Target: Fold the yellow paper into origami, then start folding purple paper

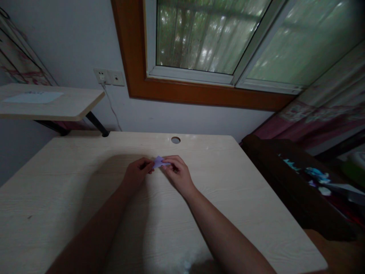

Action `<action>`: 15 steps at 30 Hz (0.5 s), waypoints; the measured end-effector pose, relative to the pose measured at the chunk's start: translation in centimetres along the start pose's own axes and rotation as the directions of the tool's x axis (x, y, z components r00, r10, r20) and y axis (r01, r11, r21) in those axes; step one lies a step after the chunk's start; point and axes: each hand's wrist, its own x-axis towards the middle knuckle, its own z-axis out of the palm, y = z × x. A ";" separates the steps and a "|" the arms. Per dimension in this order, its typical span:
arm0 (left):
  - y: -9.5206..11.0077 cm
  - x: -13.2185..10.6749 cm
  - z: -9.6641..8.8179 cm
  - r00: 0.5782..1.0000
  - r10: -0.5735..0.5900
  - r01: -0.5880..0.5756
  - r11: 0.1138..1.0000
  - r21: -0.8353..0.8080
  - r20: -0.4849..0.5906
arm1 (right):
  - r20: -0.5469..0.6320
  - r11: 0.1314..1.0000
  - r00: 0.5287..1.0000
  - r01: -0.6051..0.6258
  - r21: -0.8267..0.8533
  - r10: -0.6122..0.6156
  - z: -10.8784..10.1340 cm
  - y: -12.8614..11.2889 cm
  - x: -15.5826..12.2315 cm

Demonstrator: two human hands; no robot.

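Observation:
A small piece of folded purple paper is held between my two hands, over the far middle part of the pale wooden desk. My left hand pinches its left end between thumb and fingers. On the other side, my right hand grips the right end, thumb below and fingers on top. A pointed corner of the paper sticks up between the hands. The fingers cover both ends, so the full folded shape is hidden.
A raised shelf with a white sheet stands at the back left. Behind the desk are a round cable hole, a wall socket with a plugged-in cord, and a window. A dark wooden piece of furniture carries assorted items at right.

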 end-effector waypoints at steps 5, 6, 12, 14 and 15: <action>0.1 0.0 0.0 1.000 0.010 -0.011 0.999 0.032 0.028 | -0.005 0.999 1.000 0.024 -0.023 -0.024 0.1 0.4 0.1; 0.2 -0.1 0.0 0.999 0.017 -0.019 0.999 0.043 0.036 | 0.000 0.999 1.000 0.023 -0.028 -0.023 0.1 0.4 0.1; 1.1 -0.2 -0.2 0.996 0.073 -0.079 0.988 0.132 0.052 | 0.064 0.999 0.997 0.033 -0.018 -0.032 0.1 0.4 0.1; 1.3 -0.2 -0.2 0.995 0.080 -0.089 0.986 0.143 0.067 | 0.091 1.000 0.996 0.027 0.002 -0.027 0.0 0.4 0.1; 1.3 -0.2 -0.2 0.994 0.081 -0.092 0.985 0.143 0.077 | 0.101 1.000 0.995 0.028 0.012 -0.029 0.0 0.4 0.0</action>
